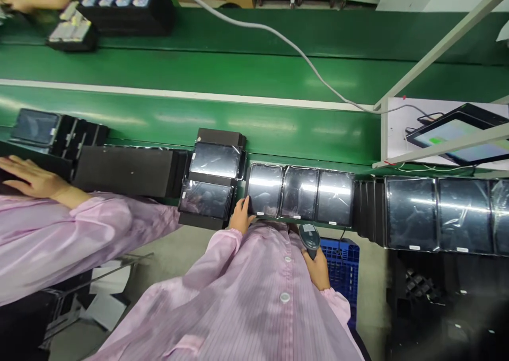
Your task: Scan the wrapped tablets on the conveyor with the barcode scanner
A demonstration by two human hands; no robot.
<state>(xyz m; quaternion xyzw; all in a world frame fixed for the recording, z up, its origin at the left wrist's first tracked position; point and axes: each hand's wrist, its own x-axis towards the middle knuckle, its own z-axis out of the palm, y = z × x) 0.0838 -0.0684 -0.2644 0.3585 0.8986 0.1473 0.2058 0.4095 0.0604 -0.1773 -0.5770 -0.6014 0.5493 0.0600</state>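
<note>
In front of my body lies a black tray with three glossy dark screens (299, 192) side by side, each with a small white label at its near edge. My left hand (239, 218) grips this tray's near left corner, fingers along its side and thumb at the front. A dark handheld barcode scanner (310, 235) is in my right hand (318, 270), pointing up toward the tray's near edge. The fingers wrap its handle. Just left of my left hand, more dark screens (207, 197) rest on stacked black trays.
A co-worker's hand (35, 178) lies on black trays at left. More screens (411, 212) sit at right, beside stacked trays. Behind runs a green conveyor (238, 114). A tablet (461, 135) stands within a white frame; a grey cable (278, 35) crosses above. A blue crate (350, 276) is below.
</note>
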